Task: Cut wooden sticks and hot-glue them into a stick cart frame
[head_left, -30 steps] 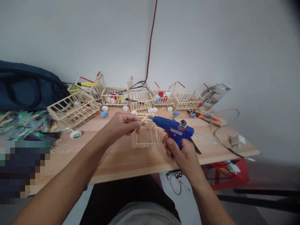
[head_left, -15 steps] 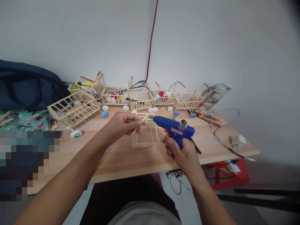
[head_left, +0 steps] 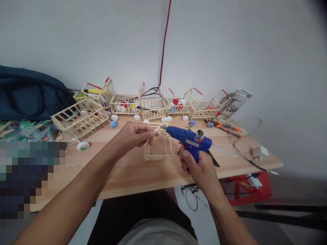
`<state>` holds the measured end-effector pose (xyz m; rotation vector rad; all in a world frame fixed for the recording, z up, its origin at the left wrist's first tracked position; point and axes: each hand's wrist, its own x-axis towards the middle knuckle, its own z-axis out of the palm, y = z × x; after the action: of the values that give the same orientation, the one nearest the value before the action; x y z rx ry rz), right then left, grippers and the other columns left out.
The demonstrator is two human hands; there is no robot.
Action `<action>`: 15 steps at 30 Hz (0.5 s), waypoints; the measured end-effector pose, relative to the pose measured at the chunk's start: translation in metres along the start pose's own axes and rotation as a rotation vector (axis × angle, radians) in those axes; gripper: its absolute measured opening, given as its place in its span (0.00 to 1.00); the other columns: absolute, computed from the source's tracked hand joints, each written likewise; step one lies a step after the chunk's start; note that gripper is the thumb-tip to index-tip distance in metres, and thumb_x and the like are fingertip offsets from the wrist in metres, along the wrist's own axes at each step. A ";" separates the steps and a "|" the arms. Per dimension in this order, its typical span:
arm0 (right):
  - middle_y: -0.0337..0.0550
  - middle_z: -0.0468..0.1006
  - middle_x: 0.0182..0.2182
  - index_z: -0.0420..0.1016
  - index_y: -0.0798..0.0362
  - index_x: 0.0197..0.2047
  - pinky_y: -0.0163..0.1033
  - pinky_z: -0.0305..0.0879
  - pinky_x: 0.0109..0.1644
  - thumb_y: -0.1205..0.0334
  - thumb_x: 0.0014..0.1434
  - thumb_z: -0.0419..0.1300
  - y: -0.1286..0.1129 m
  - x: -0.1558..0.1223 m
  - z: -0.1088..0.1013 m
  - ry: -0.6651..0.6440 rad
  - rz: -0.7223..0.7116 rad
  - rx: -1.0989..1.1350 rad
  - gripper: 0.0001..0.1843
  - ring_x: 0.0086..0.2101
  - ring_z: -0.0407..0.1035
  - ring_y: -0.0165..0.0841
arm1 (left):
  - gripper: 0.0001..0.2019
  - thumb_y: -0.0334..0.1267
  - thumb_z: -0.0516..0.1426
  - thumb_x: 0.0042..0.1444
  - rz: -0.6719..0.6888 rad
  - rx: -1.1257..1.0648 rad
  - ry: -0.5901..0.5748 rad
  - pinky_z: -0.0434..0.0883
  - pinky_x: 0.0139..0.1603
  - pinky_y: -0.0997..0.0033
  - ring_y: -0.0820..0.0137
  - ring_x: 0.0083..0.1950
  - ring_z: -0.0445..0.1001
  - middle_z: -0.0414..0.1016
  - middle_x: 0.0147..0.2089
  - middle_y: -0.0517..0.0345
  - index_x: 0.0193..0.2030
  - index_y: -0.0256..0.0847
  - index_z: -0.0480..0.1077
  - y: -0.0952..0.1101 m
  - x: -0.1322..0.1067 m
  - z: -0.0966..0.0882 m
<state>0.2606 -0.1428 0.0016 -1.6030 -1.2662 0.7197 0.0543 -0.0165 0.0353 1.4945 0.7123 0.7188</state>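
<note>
Between thumb and fingers, my left hand (head_left: 139,134) pinches a thin wooden stick (head_left: 158,129), its free end slanting up to the right. My right hand (head_left: 198,160) is wrapped round the handle of a blue glue gun (head_left: 187,136) with a small red light lit. The gun's nozzle points left and is at the tip of the stick; whether they touch I cannot tell. Below both hands, a small open frame of wooden sticks (head_left: 159,156) rests on the table, partly hidden by my left hand. A clear glue stick (head_left: 224,150) juts from the gun's back.
Several miniature stick carts (head_left: 153,110) line the wall, some holding bottle caps. A larger stick basket (head_left: 81,120) leans at left beside a white cap (head_left: 83,146). Orange-handled pliers (head_left: 228,128), a looped cable and a white adapter (head_left: 260,152) lie on the table (head_left: 122,180) at right.
</note>
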 end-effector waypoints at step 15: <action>0.36 0.64 0.19 0.68 0.54 0.28 0.34 0.53 0.23 0.40 0.57 0.57 -0.003 -0.001 0.000 0.016 0.007 -0.010 0.23 0.20 0.57 0.27 | 0.13 0.43 0.64 0.52 0.000 -0.012 -0.003 0.49 0.19 0.81 0.83 0.19 0.55 0.72 0.23 0.59 0.34 0.32 0.77 0.001 0.000 0.001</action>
<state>0.2594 -0.1439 0.0047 -1.6192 -1.2547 0.7048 0.0555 -0.0169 0.0359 1.4844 0.7044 0.7200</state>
